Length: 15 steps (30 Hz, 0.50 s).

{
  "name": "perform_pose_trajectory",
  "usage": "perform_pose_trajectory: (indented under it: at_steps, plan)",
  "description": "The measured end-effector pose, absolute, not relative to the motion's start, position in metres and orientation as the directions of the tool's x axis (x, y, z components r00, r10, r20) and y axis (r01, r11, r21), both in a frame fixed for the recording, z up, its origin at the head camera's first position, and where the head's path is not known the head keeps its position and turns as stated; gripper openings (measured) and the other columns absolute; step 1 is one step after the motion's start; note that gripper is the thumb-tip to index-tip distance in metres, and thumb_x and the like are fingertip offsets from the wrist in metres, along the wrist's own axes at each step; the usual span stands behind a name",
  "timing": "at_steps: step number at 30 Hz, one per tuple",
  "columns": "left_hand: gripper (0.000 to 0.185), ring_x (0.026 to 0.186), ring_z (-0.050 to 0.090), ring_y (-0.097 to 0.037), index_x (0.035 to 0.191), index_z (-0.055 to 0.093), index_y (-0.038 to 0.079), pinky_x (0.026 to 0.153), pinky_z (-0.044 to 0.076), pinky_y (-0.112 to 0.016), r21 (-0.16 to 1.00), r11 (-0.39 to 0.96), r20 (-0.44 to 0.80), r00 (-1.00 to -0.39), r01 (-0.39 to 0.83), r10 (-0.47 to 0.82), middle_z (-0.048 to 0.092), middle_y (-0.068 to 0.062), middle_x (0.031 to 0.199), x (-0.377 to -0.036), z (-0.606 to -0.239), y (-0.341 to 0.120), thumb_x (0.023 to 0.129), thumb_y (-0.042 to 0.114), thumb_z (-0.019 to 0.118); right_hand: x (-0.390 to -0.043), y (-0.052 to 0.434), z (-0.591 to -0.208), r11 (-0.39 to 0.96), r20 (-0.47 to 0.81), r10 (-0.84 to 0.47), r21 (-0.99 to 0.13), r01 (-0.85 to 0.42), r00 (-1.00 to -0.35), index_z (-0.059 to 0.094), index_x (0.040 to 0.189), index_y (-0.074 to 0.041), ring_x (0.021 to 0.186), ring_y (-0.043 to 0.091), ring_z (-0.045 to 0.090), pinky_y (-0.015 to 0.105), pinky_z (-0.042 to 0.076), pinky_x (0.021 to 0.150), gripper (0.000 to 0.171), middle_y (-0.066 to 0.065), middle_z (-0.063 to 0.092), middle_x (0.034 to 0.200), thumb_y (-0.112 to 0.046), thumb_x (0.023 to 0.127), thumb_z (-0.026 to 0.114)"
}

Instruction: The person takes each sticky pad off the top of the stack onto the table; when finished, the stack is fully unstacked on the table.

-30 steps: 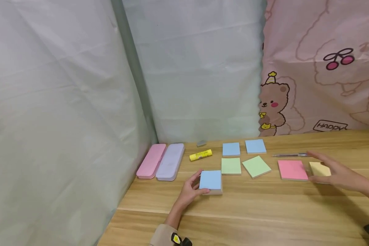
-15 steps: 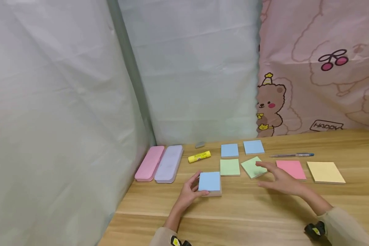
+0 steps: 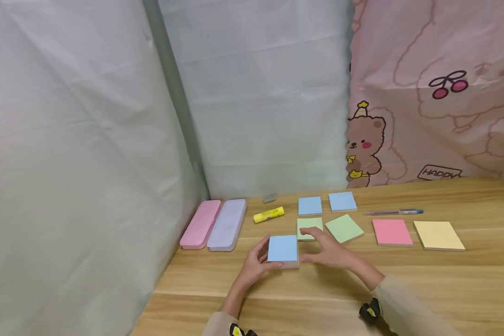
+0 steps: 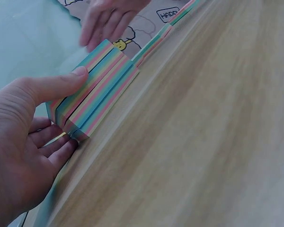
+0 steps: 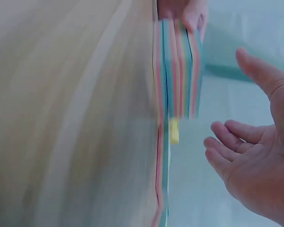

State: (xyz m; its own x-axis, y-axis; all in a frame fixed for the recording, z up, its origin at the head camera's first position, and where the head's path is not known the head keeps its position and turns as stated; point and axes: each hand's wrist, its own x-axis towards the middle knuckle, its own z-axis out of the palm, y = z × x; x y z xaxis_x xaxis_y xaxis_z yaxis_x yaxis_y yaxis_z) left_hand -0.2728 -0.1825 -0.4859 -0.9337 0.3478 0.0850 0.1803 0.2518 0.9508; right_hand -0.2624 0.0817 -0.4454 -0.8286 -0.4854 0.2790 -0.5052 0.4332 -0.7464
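A stack of sticky note pads, blue on top, stands on the table in front of me; its sides show layered stripes of blue, pink and yellow in the left wrist view. My left hand grips the stack from its left side, thumb on the near face and fingers round the back. Just right of the stack hovers my right hand, fingers spread and holding nothing. Its fingers partly cover a green sticky note pad. Beside that pad lies another green pad, turned at an angle.
Two blue pads lie behind the green ones. To the right are a pink pad, a yellow pad and a pen. A glue stick, an eraser-like grey piece and two tin cases lie left.
My right hand has moved left from over the yellow pad, past the pink and green pads, to beside the stack. The left hand keeps its grip on the stack.
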Motion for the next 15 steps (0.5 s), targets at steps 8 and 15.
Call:
perform_pose_trajectory:
  at_steps: [8, 15]
  plan:
    - [0.092, 0.143, 0.033, -0.040, 0.152, 0.022, -0.005, 0.115, 0.037, -0.049, 0.950, 0.260, 0.076, -0.934, 0.174, 0.348, 0.031, -0.026, 0.156, -0.272, -0.485, -0.183, 0.082, 0.014, 0.079, -0.272, 0.042, -0.453, 0.432, 0.245, -0.527, -0.747, -0.505, -0.814, 0.035, 0.142, 0.012, 0.126, 0.042, 0.048, 0.056, 0.047, 0.101, 0.091, 0.030, 0.044, 0.142, -0.032, 0.078, 0.082]
    - [0.090, 0.144, 0.032, -0.041, 0.152, 0.022, -0.006, 0.115, 0.037, -0.050, 0.948, 0.264, 0.078, -0.933, 0.179, 0.351, 0.030, -0.026, 0.156, -0.273, -0.485, -0.184, 0.083, 0.011, 0.078, -0.274, 0.037, -0.457, 0.482, 0.204, -0.507, -0.739, -0.472, -0.837, 0.036, 0.143, 0.011, 0.121, 0.040, 0.049, 0.055, 0.048, 0.099, 0.091, 0.030, 0.043, 0.141, -0.030, 0.076, 0.083]
